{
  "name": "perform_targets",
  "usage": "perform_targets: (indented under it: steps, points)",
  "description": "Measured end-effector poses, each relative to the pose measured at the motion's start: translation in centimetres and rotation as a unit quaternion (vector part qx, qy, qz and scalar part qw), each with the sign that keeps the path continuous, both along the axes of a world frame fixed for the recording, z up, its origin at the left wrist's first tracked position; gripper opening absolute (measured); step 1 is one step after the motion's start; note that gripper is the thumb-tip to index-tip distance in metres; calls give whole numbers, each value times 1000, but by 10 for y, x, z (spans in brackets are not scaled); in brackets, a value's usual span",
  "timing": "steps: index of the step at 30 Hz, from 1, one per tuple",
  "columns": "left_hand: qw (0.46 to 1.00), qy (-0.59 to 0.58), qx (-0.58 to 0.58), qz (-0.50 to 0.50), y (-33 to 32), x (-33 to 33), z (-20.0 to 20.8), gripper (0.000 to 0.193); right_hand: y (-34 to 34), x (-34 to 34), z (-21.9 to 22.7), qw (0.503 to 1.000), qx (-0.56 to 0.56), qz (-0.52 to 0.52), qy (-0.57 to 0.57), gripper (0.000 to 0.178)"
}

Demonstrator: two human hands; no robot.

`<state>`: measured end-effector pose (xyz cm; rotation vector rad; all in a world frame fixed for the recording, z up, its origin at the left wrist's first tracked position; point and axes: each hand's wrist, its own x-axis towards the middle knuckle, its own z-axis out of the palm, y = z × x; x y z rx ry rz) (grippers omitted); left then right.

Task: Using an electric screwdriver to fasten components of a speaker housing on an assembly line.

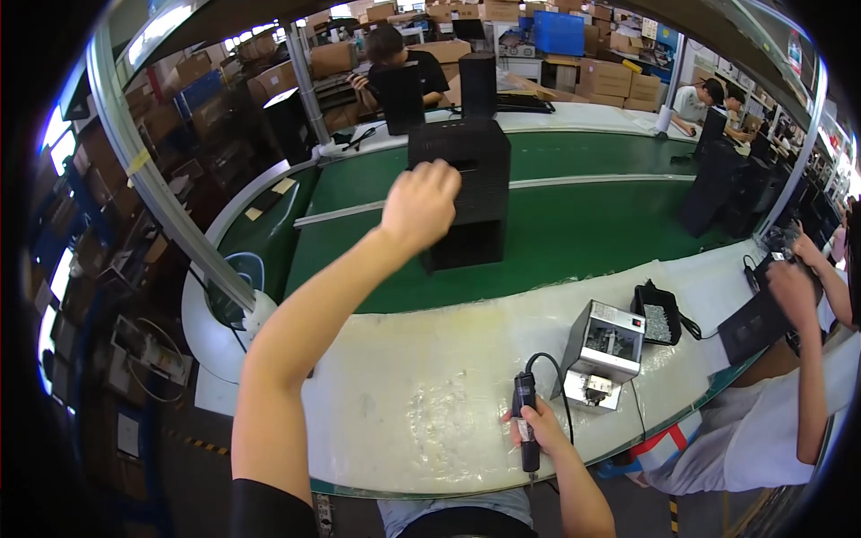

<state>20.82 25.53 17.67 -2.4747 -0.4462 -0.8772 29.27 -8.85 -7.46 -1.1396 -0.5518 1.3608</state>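
My right hand [538, 425] is wrapped round a black corded electric screwdriver [527, 394] over the near edge of the white work surface, its bit pointing down toward me. My left arm reaches far forward over the green conveyor belt [574, 220]. The left hand [421, 204], fingers curled, is at the left side of a tall black box-shaped cabinet [475, 197] standing on the belt. The fingertips are hidden, but they appear to grip the cabinet. A slot shows in its upper part and a recess lower down.
A metal screw feeder [610, 341] and a black tray of small screws [659, 318] stand right of the screwdriver. A co-worker's hands [794, 287] handle a dark panel [758, 327] at the right. Black cabinets [713, 188] stand farther along; another person [399, 67] sits across the belt.
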Motion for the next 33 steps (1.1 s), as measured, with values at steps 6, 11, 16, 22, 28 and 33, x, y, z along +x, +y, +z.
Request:
perform_targets:
  steps: [6, 11, 16, 22, 28, 33]
  points:
    - [996, -11, 24, -82, -77, -71, -23, 39, -7, 3, -8, 1000, 17, 3, -9, 23]
    - [998, 35, -43, -36, -92, -122, -47, 38, -3, 0, -12, 999, 36, 0, 3, 31]
    - [942, 18, -322, 90, -81, -208, -182, 41, 2, -10, -2, 998, 37, -29, -39, 40]
    - [923, -76, -337, 169, -95, -270, -268, 33, 24, -27, 16, 986, -98, -43, -129, 50]
    - [934, -95, -310, 148, -97, -260, -266, 28, 108, -7, 28, 889, -96, -25, -448, 55]
    - [926, -106, -321, 168, -100, -254, -272, 29, 157, 5, 5, 692, -72, -78, -714, 55]
